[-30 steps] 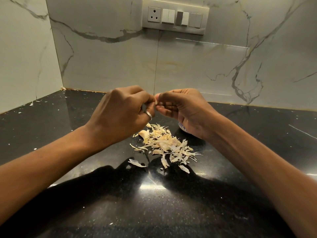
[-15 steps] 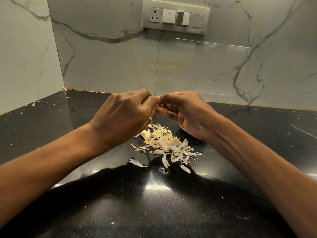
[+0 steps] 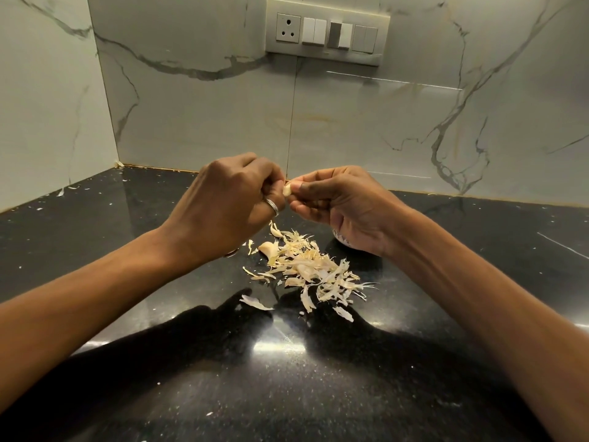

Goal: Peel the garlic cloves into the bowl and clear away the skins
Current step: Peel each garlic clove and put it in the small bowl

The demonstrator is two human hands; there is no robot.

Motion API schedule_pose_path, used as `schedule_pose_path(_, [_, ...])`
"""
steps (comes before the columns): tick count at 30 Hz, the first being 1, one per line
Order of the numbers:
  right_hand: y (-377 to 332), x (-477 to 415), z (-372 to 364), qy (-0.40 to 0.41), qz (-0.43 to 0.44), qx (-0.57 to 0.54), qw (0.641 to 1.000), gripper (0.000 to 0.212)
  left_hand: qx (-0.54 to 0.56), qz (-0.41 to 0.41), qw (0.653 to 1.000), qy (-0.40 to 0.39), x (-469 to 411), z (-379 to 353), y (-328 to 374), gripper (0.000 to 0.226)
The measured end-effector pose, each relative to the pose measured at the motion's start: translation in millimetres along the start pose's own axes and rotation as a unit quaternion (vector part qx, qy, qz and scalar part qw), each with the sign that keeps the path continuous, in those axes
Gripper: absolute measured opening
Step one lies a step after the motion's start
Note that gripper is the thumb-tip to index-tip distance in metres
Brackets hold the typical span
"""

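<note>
Both hands are raised above a glossy black speckled stone counter (image 3: 159,362) and meet over its middle. The left hand (image 3: 229,202) is curled, its grip pressed onto the left end of a small pale garlic clove (image 3: 287,189). The right hand (image 3: 344,208) pinches the same clove between thumb and forefinger from the other side. The clove is thus off the counter, caught between the two grips. A silver ring (image 3: 273,206) sits on one left finger.

The only container is a small white bowl (image 3: 340,239), standing on the counter beneath the heel of the right hand. Only a sliver of its wall shows, so its contents cannot be seen.

Under the hands, a loose heap of dry cream-coloured garlic skins (image 3: 314,271) lies on the counter, just beside the bowl, with a few single flakes nearer the camera. A second plump cream clove (image 3: 268,248) rests at the heap's left edge, touching it. Small white scraps (image 3: 68,188) lie in the far left corner. On the grey-veined white marble wall (image 3: 197,122) is a beige switch panel with a socket (image 3: 328,30).
</note>
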State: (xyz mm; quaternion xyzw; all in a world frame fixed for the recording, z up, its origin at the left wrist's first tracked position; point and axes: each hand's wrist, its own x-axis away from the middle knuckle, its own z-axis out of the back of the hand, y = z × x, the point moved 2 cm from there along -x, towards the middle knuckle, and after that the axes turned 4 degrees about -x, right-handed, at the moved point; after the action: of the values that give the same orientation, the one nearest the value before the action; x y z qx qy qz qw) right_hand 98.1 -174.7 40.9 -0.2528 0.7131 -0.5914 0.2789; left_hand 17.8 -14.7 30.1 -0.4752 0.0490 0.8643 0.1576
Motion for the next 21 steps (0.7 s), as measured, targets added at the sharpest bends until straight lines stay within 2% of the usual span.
schedule_pose_path(4, [2.2,-0.9,0.4,-0.037,-0.015,0.043,0.998,0.012,0.013,0.018,1.0,0.008,-0.1,1.0,-3.8,0.021])
schedule_pose_path(10, [3.9,-3.0,1.7,-0.048,-0.017,0.078,0.996,0.014,0.015,0.041,0.998,0.036,-1.6,4.9,-7.2,0.016])
schedule_pose_path(15, [3.1,-3.1,3.3,-0.034,-0.006,0.076,0.997,0.012,0.017,0.047,0.999,0.019,-0.9,4.0,-6.0,0.01])
schedule_pose_path(21, [0.3,-2.2,5.1,0.003,0.019,0.051,0.998,0.013,0.065,0.092,0.994,-0.014,-0.9,1.0,-0.4,0.01])
